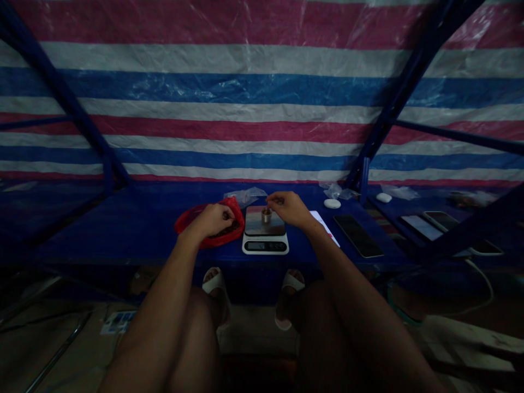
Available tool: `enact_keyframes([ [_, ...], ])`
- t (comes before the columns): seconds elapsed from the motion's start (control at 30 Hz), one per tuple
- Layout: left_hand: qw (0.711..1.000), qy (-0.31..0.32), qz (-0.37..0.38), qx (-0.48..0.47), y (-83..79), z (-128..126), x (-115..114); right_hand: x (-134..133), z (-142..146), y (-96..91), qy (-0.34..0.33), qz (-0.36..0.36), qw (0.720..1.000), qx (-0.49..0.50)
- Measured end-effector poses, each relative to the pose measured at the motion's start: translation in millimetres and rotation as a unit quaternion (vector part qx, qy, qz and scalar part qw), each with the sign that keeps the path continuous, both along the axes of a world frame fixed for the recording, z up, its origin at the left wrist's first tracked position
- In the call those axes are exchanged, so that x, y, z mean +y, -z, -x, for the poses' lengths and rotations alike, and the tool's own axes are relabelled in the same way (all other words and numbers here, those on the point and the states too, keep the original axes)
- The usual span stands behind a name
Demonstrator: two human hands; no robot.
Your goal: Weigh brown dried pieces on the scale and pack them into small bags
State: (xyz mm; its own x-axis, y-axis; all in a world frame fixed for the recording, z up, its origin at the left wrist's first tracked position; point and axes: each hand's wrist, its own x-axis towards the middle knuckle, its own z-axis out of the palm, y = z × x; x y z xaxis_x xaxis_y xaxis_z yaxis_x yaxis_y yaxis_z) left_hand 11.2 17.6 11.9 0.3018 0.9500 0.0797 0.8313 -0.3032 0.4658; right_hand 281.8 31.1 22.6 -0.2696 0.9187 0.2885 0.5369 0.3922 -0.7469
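A white digital scale (265,245) with a metal top plate stands on the blue shelf in front of me. On its plate sits a small metal cup (266,216). My right hand (288,207) is at the cup's rim from the right, fingertips pinched together over it; anything between them is too small to make out. To the left, a red plastic bag (236,210) lies open with small dark pieces (229,229) inside. My left hand (215,219) is over the bag's opening, fingers curled and closed, and what they hold is hidden.
White paper (323,225) and a dark phone (358,236) lie right of the scale. Behind them are a white earbud case (332,203) and clear plastic bags (248,196). Blue metal posts (363,174) flank the shelf; a striped tarp (229,128) hangs behind.
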Motion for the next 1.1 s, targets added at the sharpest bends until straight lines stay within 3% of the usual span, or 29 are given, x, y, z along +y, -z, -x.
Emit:
enact_keyframes([
  [0.2, 0.996, -0.001, 0.031, -0.086, 8.8, 9, 2, -1, 5, 0.0, -0.012, 0.005, 1.000, 0.014],
  [0.37, 0.977, -0.001, 0.027, -0.212, 4.4, 6, 1, -7, 21, -1.8, -0.058, -0.026, 0.998, 0.020],
  [0.53, 0.944, 0.037, 0.030, -0.327, -8.3, -28, 1, -6, 26, -1.1, -0.122, -0.022, 0.990, 0.066],
  [0.67, 0.927, 0.052, 0.027, -0.369, -10.5, -57, 7, 0, 14, 1.4, -0.111, 0.001, 0.988, 0.112],
  [0.87, 0.936, 0.057, 0.009, -0.347, -4.0, -72, 14, 6, -4, 5.2, -0.055, 0.000, 0.994, 0.097],
  [1.1, 0.969, 0.058, -0.082, -0.225, -2.7, -77, 14, 6, -10, 10.2, -0.063, 0.018, 0.998, 0.025],
])
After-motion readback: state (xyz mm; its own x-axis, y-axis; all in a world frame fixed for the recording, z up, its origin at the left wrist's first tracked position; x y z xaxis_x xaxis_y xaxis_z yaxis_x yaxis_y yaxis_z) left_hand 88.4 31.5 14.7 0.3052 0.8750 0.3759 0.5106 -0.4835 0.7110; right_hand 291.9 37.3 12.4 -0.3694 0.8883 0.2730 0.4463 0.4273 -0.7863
